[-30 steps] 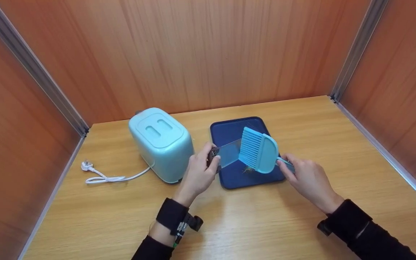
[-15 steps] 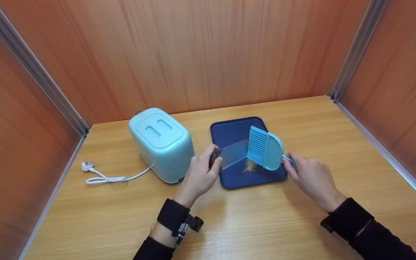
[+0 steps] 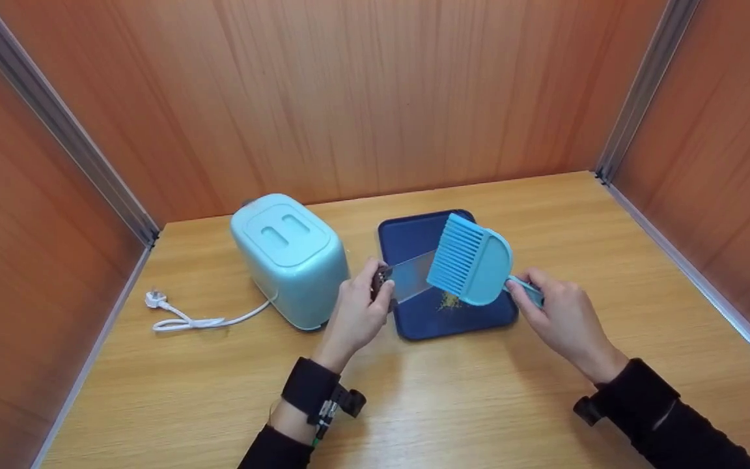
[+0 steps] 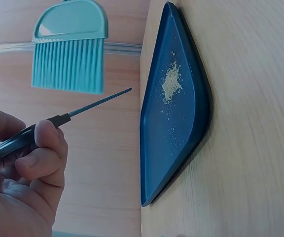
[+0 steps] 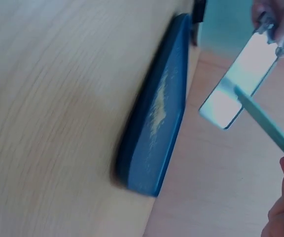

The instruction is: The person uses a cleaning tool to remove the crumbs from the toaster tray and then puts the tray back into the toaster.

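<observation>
My left hand (image 3: 357, 312) grips the dark handle of a flat rectangular metal scraper (image 3: 412, 277). Its shiny blade is held over the dark blue tray (image 3: 417, 326), clear of the surface in both wrist views. In my right hand (image 3: 567, 319), a light blue brush (image 3: 489, 267) is gripped by its thin handle, bristles pointing at the scraper. The bristles (image 4: 68, 66) are very close to the blade; whether they touch I cannot tell. Yellowish crumbs (image 4: 171, 85) lie in a small heap on the tray, finer specks around it.
A light blue toaster-like appliance (image 3: 293, 260) with a lid bearing two slots stands left of the tray. Its white cord (image 3: 245, 319) ends in a plug (image 3: 155, 299) on the wooden table (image 3: 219, 391). Wood-patterned panels (image 3: 407, 98) enclose the back and sides.
The brush moved right away from the scraper, then back left over the blade, tilting more. The scraper shifted slightly right and back. More crumbs show on the tray than a second ago.
</observation>
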A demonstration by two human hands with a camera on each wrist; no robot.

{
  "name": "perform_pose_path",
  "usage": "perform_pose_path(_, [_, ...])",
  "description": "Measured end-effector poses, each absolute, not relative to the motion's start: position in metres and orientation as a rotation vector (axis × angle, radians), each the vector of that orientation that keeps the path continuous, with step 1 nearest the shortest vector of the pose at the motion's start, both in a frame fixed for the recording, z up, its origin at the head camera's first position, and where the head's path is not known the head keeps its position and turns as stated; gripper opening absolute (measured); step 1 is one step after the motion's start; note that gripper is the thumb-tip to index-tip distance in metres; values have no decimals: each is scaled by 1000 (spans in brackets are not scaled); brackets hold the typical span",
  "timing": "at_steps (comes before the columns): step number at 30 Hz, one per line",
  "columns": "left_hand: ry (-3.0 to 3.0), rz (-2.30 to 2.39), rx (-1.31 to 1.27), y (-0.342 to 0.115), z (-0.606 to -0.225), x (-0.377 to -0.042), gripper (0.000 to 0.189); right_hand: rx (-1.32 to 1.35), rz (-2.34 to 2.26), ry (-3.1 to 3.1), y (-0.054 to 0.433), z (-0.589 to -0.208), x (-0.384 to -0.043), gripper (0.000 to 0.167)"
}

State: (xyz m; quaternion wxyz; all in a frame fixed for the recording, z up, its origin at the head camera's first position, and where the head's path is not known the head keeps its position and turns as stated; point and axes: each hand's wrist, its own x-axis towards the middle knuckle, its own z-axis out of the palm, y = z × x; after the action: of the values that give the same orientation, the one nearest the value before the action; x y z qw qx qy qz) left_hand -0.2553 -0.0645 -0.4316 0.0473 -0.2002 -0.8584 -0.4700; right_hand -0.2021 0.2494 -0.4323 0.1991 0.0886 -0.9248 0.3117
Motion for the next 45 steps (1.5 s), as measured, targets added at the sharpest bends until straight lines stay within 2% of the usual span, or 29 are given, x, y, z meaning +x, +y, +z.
perform_pose_path(10, [-2598,-1545,-647,-63,-432,-255,19,380,1139,-2590,231,-430,-193,13])
perform_pose_path(19, [-2606,-1505,-678,-62,-429,-254,17,364,988,-2675,230,-432,-194,12])
perform_pose_path(27, [-2589,-1399,-694,-61,-428,-253,14,294,844,-2712,237,-433,-196,20])
perform_pose_path(45, [-2547,-1246,-778,-58,-428,-250,13,217,576,-2701,261,-444,-208,24])
